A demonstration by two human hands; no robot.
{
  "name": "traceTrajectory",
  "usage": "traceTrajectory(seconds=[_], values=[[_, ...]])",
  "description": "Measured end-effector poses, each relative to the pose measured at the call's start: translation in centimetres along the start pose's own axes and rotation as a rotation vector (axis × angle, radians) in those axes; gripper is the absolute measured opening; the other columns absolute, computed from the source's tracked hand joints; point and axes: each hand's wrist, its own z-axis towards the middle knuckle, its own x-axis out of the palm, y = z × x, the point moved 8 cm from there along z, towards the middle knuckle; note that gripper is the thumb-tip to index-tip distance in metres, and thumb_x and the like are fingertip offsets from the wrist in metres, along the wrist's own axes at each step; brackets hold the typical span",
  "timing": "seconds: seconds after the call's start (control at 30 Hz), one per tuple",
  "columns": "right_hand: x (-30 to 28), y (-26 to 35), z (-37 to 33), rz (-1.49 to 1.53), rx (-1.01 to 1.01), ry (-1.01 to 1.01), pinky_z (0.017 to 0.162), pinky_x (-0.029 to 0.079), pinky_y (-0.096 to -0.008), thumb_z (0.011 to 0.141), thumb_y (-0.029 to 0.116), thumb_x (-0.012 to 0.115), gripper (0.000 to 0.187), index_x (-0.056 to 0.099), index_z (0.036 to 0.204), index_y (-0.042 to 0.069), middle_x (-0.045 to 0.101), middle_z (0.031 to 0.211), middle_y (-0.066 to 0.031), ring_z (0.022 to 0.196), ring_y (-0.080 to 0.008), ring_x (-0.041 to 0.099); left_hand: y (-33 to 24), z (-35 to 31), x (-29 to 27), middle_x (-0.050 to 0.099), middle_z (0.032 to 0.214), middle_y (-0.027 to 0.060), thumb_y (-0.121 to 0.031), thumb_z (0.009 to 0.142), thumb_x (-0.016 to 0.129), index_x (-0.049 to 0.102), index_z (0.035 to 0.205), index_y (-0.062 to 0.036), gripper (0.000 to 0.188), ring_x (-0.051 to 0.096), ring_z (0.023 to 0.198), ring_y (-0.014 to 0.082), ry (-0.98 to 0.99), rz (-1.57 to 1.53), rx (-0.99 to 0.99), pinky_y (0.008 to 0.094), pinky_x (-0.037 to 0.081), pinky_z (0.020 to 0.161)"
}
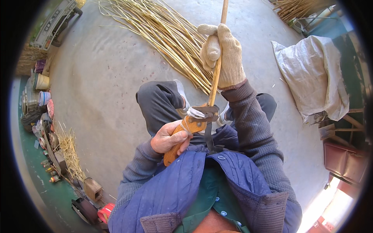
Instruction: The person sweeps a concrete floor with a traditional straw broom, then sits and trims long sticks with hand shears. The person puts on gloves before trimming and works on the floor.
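Note:
My left hand (168, 138) is bare and wrapped round a flat wooden-handled tool (193, 126) in front of my lap. A dark metal piece (210, 110) and white cord wrappings show at the tool's far end. A dark strap (209, 138) hangs below that metal piece. Farther away, my right hand (229, 58), in a knitted cream glove, is closed on a long tan stalk (215, 83). The stalk slants up past the glove, and its lower part meets the tool's metal end. Whether the stalk passes through the metal piece is hard to tell.
A loose bundle of long stalks (167, 37) lies on the concrete floor ahead. On the right is a white woven sack (311, 73), with a dark red box (344, 161) nearer me. Straw (69, 151) and assorted containers line the left wall. A vehicle (54, 23) stands far left.

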Motion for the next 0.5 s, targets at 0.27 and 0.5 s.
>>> traceTrajectory(seconds=[0.27,0.5], values=[[0.3,-0.7,-0.9,-0.057,0.008,0.014,0.035,0.038,-0.0241,0.109,0.035,0.046,0.047,0.068,0.112,-0.006,0.051,0.053,0.0019,0.04,-0.0095,0.046,-0.3,-0.1,-0.9,0.061,0.072,0.0057,-0.03,0.102,0.062,0.054,0.108,-0.0022,0.03,0.056,0.055,0.0103,-0.114,0.063,0.01,0.0245,0.048,0.053],[1.4,-1.3,-5.4,-0.156,0.076,0.181,0.042,0.045,-0.0243,0.109,0.043,0.044,0.05,0.066,0.111,-0.002,0.055,0.058,-0.0017,0.047,-0.0103,0.053,-1.6,0.3,-0.6,0.061,0.072,0.0043,-0.025,0.101,0.065,0.055,0.111,-0.0007,0.028,0.054,0.054,0.0086,-0.094,0.067,0.008,0.0231,0.047,0.053]])
